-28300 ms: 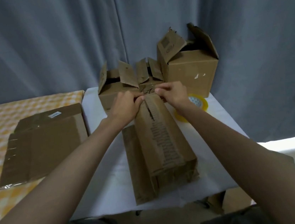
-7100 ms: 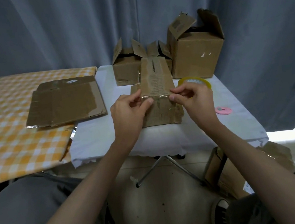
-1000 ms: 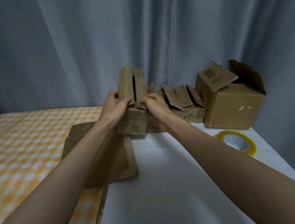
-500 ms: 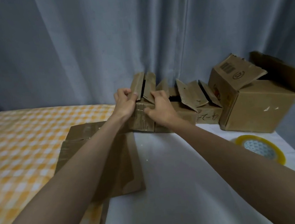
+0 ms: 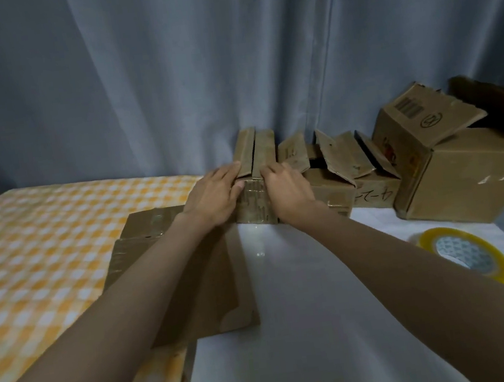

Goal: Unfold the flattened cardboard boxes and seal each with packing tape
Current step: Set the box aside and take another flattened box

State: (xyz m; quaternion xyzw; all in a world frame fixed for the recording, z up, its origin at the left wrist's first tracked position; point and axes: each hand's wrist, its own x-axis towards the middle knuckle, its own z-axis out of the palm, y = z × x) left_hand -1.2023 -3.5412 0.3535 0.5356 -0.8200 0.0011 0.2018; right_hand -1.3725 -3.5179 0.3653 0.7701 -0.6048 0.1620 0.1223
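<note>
A narrow unfolded cardboard box [image 5: 255, 204] stands upright at the back of the white table [image 5: 293, 328], its top flaps pointing up. My left hand [image 5: 213, 197] holds its left side, thumb on the front face. My right hand [image 5: 287, 188] grips its right side, fingers at the top edge. Flattened cardboard boxes [image 5: 184, 272] lie stacked under my left forearm. A roll of clear packing tape [image 5: 469, 254] with a yellow rim lies flat at the right.
Right of the narrow box stand two small open-flapped boxes [image 5: 332, 185], one with handwriting [image 5: 375, 196], and a bigger open box [image 5: 465, 179]. A grey curtain [image 5: 229, 66] hangs close behind. An orange checked cloth [image 5: 45, 248] covers the surface at the left.
Both hands carried the narrow box down and back; it now stands on the table against the row of opened boxes. The view has tilted up toward the curtain.
</note>
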